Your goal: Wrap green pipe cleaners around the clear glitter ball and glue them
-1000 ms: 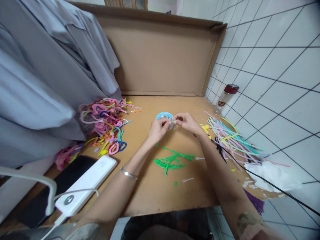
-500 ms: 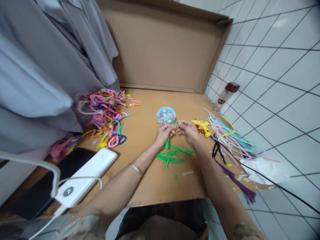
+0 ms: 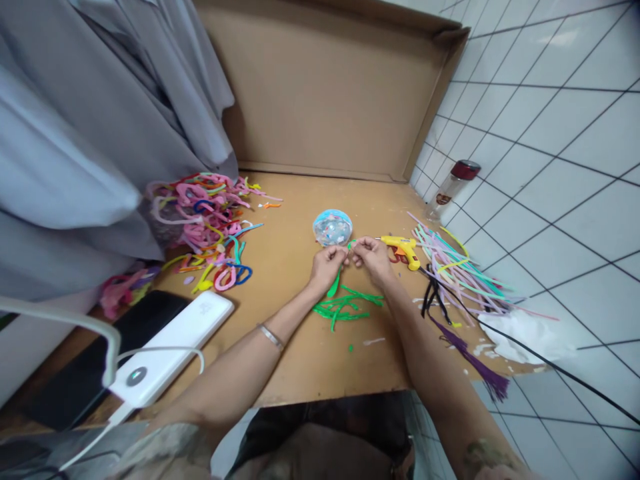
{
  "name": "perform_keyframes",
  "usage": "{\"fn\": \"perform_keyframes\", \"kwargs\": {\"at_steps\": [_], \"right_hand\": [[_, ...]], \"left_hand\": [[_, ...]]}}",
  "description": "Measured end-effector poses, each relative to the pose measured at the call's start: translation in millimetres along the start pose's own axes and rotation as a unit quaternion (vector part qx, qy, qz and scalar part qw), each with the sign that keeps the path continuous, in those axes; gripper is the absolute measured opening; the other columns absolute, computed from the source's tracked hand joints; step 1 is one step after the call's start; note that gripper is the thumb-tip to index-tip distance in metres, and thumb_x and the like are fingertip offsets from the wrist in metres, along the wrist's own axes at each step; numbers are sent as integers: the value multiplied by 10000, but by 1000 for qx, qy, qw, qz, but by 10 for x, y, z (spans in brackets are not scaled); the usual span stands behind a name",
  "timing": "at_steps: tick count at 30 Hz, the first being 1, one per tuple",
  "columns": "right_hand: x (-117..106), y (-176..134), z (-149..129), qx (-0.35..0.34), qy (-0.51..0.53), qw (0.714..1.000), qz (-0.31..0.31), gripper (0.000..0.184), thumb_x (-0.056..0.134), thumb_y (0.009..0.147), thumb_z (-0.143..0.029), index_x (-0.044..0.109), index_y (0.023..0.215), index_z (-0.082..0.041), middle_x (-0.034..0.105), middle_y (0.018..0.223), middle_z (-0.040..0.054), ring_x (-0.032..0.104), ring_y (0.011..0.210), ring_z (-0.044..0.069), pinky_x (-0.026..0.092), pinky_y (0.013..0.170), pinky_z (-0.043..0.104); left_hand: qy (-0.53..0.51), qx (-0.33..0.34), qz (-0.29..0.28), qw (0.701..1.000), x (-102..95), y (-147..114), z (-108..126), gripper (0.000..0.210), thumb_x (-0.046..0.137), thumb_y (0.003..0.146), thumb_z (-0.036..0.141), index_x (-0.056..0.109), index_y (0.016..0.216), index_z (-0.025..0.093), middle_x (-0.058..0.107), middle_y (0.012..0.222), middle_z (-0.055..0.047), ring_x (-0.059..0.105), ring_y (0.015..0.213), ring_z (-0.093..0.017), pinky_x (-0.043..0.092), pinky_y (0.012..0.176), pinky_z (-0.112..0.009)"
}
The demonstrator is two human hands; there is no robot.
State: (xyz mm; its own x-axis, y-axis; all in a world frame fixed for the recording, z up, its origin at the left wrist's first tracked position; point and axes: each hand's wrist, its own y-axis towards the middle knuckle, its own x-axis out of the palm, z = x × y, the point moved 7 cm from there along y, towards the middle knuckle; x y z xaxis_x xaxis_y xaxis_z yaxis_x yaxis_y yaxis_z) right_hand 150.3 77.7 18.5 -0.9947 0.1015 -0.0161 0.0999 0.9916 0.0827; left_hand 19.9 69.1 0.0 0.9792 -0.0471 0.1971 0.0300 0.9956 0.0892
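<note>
Between my hands is a green pipe cleaner, its flattened lower end hanging below my left fingers. My left hand pinches it with the fingertips. My right hand is closed on its upper end, close beside the left fingertips; the fingers partly hide the piece. Just beyond the hands stands a small bowl with a blue rim and small bits in it. Several cut green pipe cleaners lie in a loose heap on the table below the hands.
A yellow glue gun lies right of my right hand, its black cord running right. Pipe cleaners and a purple tassel lie at right. Left are a colourful pipe cleaner pile and a white power bank. A jar stands by the wall.
My hands have come slightly closer together at the green pipe cleaner. The view has shifted a little; the other things stay in place.
</note>
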Motion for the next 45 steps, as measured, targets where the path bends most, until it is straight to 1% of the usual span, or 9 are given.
{"fn": "perform_keyframes", "kwargs": {"at_steps": [3,8,10,16,21,27,34,41,45], "right_hand": [[28,1,19,5,12,1000,-25,258,742,611,-388,587,617,-181,581,499,-35,521,427,70,414,419,179],[93,-34,66,47,100,992,-68,329,821,564,-406,598,647,-178,619,538,-24,581,474,84,512,520,208],[107,-47,77,61,115,988,-77,341,849,544,-393,615,661,-174,633,552,-16,599,492,91,526,535,213],[91,-44,107,84,126,987,-63,254,831,556,-278,629,663,-166,649,564,-7,615,496,96,545,545,214],[96,-28,136,76,132,987,-58,229,798,558,-259,617,672,-177,655,580,-18,623,512,100,544,554,222],[129,-19,137,66,124,986,-86,246,769,604,-301,561,670,-185,617,558,-44,595,503,82,515,550,216],[154,-32,109,60,140,983,-103,301,815,586,-342,577,689,-188,634,575,-41,600,535,87,516,590,224],[158,-42,96,42,156,982,-101,308,822,585,-362,585,691,-195,625,596,-34,589,558,98,504,573,233],[153,-34,123,35,155,983,-89,332,826,582,-383,575,694,-198,613,605,-38,576,559,95,500,559,231]], "left_hand": [[24,17,14,999,-23,-5,33,139,603,716,231,643,605,158,608,552,22,509,551,-91,410,576,-198],[-45,-39,34,998,-15,12,-56,138,598,704,213,611,579,154,554,494,41,444,449,-63,375,505,-191],[-66,-57,38,995,-1,12,-82,164,595,703,193,586,545,149,545,479,37,434,426,-55,364,485,-187],[-99,-80,52,991,17,-19,-81,179,630,706,193,572,543,144,550,469,35,426,392,-43,368,453,-181],[-116,-85,65,988,32,-57,-35,231,677,707,225,542,533,152,541,442,41,422,367,-38,346,409,-171],[-123,-88,62,987,66,-80,-52,263,692,728,274,535,555,154,530,443,48,417,359,-32,329,393,-166],[-157,-121,67,978,71,-70,-97,247,653,767,232,527,573,145,533,455,43,411,355,-34,316,386,-177],[-197,-139,37,970,110,-71,-113,258,735,727,290,551,634,134,534,481,45,412,373,-28,293,393,-172],[-223,-164,29,961,139,-79,-142,250,743,714,280,567,636,121,528,495,44,413,392,-20,294,403,-161]]}}
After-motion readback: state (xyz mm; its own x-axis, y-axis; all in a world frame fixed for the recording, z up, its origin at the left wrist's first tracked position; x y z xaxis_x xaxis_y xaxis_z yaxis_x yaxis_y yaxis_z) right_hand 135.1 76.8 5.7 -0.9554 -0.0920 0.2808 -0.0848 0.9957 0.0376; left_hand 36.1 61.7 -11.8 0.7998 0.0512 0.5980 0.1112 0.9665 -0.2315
